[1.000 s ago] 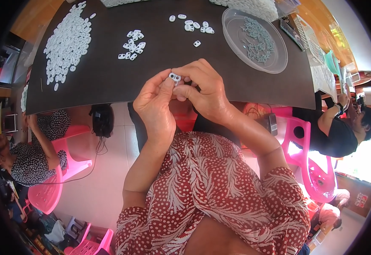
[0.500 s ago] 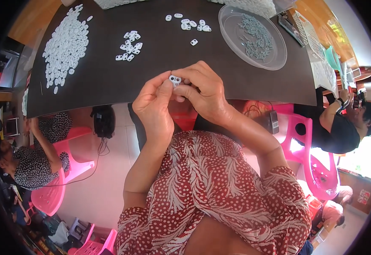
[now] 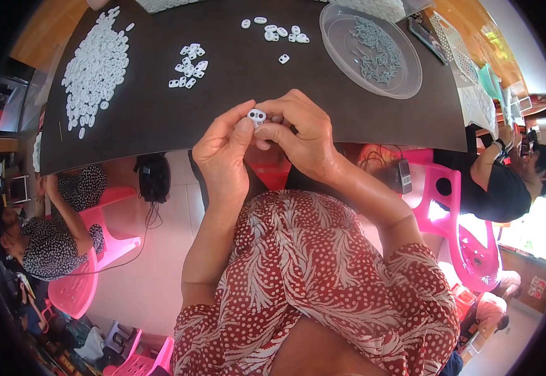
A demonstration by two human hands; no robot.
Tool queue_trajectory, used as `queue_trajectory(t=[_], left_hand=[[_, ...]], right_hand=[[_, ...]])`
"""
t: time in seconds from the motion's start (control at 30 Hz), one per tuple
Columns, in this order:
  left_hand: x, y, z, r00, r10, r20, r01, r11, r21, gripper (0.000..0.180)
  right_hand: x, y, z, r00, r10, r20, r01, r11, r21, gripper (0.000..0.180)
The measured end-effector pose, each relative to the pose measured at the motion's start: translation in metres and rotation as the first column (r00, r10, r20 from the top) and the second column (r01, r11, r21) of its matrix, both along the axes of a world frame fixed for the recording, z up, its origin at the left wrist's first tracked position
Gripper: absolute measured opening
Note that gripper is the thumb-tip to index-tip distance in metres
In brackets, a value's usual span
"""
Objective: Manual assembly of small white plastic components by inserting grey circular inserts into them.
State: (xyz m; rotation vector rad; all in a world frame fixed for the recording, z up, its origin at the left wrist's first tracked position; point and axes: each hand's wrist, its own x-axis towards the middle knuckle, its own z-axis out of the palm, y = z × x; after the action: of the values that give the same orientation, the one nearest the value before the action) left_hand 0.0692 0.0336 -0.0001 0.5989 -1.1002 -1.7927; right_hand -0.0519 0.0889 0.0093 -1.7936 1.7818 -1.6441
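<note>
Pinched between my two hands is a small white plastic piece (image 3: 257, 115) with two dark round holes, held just above the table's near edge. My left hand (image 3: 225, 145) grips its left side with thumb and forefinger. On the other side, the thumb and bent fingers of my right hand (image 3: 297, 133) press against it; part of the piece is hidden behind the fingertips. Beyond my hands lie a cluster of similar white pieces (image 3: 190, 66), a second loose group (image 3: 276, 32) and a single piece (image 3: 283, 59).
A large heap of white oval pieces (image 3: 97, 69) covers the left of the dark table (image 3: 141, 119). A round clear tray (image 3: 404, 88) with small grey-green screw-like parts (image 3: 378, 53) stands at the right. Two people (image 3: 51, 241) (image 3: 495, 182) sit at either side near pink chairs (image 3: 72, 288).
Both hands keep their pinch on the white piece, which has tilted or risen slightly so its two holes show more fully. The view has shifted a little.
</note>
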Motion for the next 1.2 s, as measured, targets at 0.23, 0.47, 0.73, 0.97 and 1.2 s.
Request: queue_trajectory(t=[0.23,0.47,0.73,0.97,1.2], left_hand=[[0.0,0.001,-0.011,0.994,0.024,-0.103,-0.031,0.997,-0.065,0.022],[-0.002,0.005,-0.015,0.989,0.107,-0.106,-0.121,0.982,-0.144,0.02],[-0.001,0.01,-0.018,0.986,0.147,-0.078,-0.157,0.976,-0.15,0.022],[0.004,0.012,-0.005,0.985,0.142,-0.094,-0.158,0.969,-0.189,0.022],[0.003,0.018,-0.001,0.981,0.131,-0.142,-0.154,0.974,-0.168,0.022]], right_hand=[[0.005,0.0,-0.001,1.0,-0.022,0.022,0.023,0.998,-0.057,0.021],[0.007,0.001,-0.001,0.999,-0.018,-0.036,0.012,0.99,-0.142,0.023],[0.012,-0.001,-0.005,0.999,-0.03,-0.04,0.023,0.985,-0.171,0.023],[0.019,0.0,0.0,1.0,-0.004,0.012,0.006,0.991,-0.137,0.031],[0.024,-0.005,-0.001,0.996,-0.078,-0.052,0.063,0.969,-0.238,0.028]])
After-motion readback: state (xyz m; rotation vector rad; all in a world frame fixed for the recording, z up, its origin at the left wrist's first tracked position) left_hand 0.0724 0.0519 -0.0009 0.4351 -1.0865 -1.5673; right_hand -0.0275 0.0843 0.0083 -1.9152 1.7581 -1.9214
